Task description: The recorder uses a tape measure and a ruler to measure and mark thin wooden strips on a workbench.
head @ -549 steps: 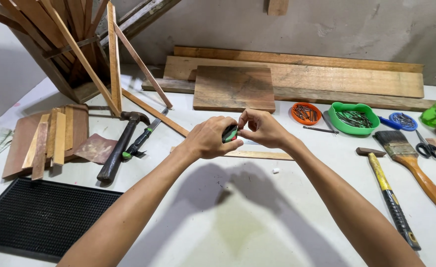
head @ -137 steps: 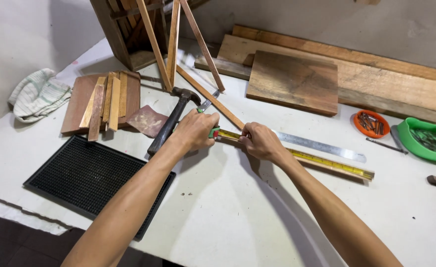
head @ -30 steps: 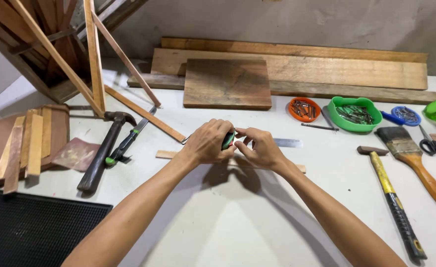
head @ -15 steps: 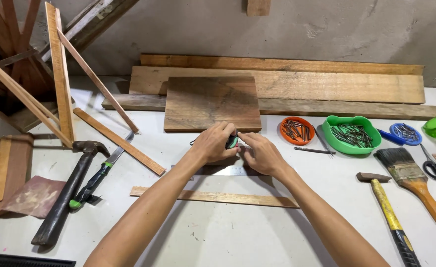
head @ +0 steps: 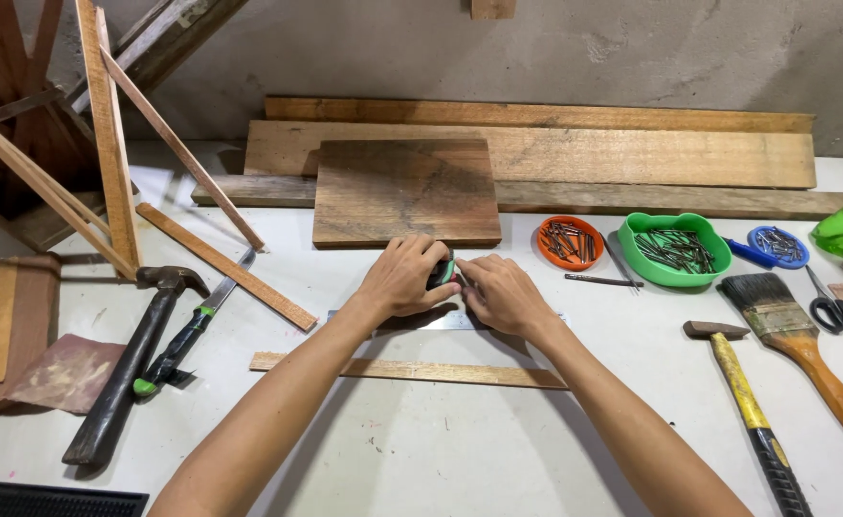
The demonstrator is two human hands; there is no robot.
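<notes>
The white work surface (head: 421, 450) is flecked with small dark marks. At its middle, the left hand (head: 404, 280) and right hand (head: 500, 292) close on a small green and black tool (head: 443, 272) over a silver steel ruler (head: 431, 322). Right of the ruler sit a round orange dish (head: 569, 242) and a green plastic bowl (head: 674, 251), both with dark grey nails, then a yellow and black handled hammer (head: 749, 412). Behind the ruler lies a dark brown wooden board (head: 405, 191), with paler tan planks (head: 632, 153) beyond
</notes>
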